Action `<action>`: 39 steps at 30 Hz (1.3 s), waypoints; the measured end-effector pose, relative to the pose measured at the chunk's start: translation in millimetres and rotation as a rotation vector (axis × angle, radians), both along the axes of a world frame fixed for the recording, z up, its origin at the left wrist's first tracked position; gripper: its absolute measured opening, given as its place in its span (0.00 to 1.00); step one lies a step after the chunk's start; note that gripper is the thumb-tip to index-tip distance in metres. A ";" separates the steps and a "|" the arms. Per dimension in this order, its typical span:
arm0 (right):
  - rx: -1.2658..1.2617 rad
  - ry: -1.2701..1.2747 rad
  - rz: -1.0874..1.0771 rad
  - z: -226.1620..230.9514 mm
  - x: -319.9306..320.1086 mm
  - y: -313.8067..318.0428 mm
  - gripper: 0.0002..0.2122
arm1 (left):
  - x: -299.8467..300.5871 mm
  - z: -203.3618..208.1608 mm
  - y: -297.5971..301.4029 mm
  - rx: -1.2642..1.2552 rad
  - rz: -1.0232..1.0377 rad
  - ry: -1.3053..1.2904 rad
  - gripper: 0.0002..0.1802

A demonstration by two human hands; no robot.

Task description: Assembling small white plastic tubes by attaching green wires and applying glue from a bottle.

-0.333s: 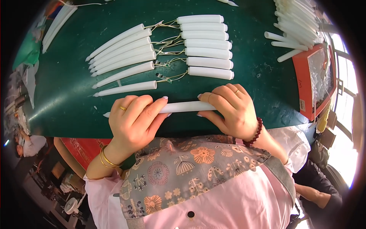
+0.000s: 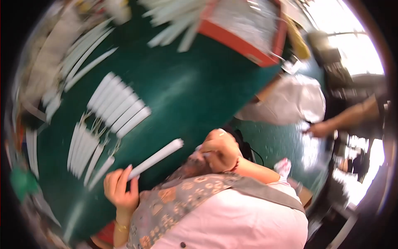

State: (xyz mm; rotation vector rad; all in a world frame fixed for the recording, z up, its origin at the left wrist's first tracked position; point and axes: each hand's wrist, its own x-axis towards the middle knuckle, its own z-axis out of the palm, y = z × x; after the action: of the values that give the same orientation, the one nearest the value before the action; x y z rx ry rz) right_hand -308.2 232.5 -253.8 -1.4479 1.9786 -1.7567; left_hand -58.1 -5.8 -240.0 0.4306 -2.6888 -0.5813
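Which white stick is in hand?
The white stick nearest the patterned apron, its lower-left part gripped by the left hand. The other white sticks lie in groups, not held.

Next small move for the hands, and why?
Probably bring the right hand to the free end of the white stick. The left hand grips the stick by one end only, and the other end points up and to the right, untouched. The right hand is off it, near the apron; blur hides whether it holds anything.

Smooth white plastic tube (image 2: 157, 158), glossy green tabletop (image 2: 178, 91), cloth apron (image 2: 178, 190)
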 end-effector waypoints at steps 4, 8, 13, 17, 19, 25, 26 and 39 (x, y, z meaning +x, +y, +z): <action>0.087 -0.216 -0.080 -23.4 30.6 57.5 0.09 | 13.4 -20.2 -3.9 0.015 0.002 -0.023 0.19; 0.319 -0.397 -0.363 -75.7 50.9 126.8 0.04 | 16.5 -27.9 -0.5 0.014 0.024 -0.076 0.19; 0.457 -0.425 -0.432 -94.1 81.0 194.2 0.07 | 13.1 -34.5 9.0 0.018 0.109 -0.097 0.24; 0.423 -0.439 -0.351 -104.0 79.2 216.0 0.07 | 18.9 -45.0 3.7 -0.067 0.124 -0.074 0.25; 0.511 -0.226 -0.379 -118.6 55.3 246.3 0.04 | 24.0 -48.0 1.1 -0.092 0.132 -0.085 0.26; 1.250 -0.667 -0.742 -231.2 -15.2 374.5 0.14 | 33.5 -50.3 -6.0 -0.060 0.174 -0.109 0.26; 1.205 -0.691 -0.689 -262.9 -12.8 392.5 0.15 | 31.1 -51.3 -6.0 -0.071 0.145 -0.121 0.26; 1.884 -0.812 -0.590 -383.8 -45.9 382.0 0.39 | 47.0 -41.0 -13.4 -0.188 0.174 -0.189 0.26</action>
State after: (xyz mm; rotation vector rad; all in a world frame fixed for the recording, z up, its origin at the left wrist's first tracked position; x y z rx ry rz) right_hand -354.0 614.5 -637.6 0.4140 2.1006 0.1244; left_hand -11.1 -19.2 -281.0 0.6892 -2.8117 -0.2463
